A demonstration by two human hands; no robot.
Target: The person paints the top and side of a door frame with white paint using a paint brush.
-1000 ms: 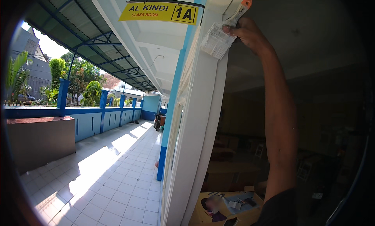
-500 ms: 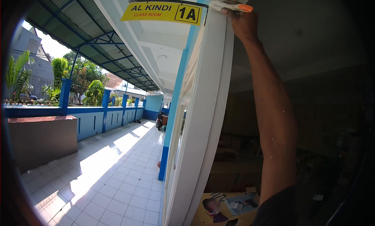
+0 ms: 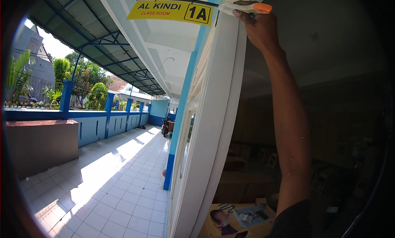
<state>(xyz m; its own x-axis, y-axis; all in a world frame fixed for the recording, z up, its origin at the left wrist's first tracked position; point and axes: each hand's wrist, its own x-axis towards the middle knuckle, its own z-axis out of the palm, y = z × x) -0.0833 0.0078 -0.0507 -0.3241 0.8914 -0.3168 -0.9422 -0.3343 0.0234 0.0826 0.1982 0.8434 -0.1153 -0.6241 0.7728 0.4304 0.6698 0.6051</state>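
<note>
My right hand (image 3: 261,29) is raised high at the upper right, with its fingers closed around a paintbrush (image 3: 261,8). The brush has a pale, paint-smeared body and an orange handle end pointing right. Its other end points left to the upper part of a white door frame (image 3: 214,102); whether the bristles touch the wood is hard to tell. Small white specks dot my forearm. My left hand is out of the picture.
A yellow hanging sign (image 3: 168,12) juts out left of the frame, close to the brush. A tiled corridor (image 3: 131,197) runs along a blue wall (image 3: 92,129), past a brown box-like block (image 3: 43,145). Inside the dark room stands a table (image 3: 210,229) with papers on it.
My right hand and the brush have shifted slightly to the right at the top of the frame. The view has swung a little, and the grip stays closed.
</note>
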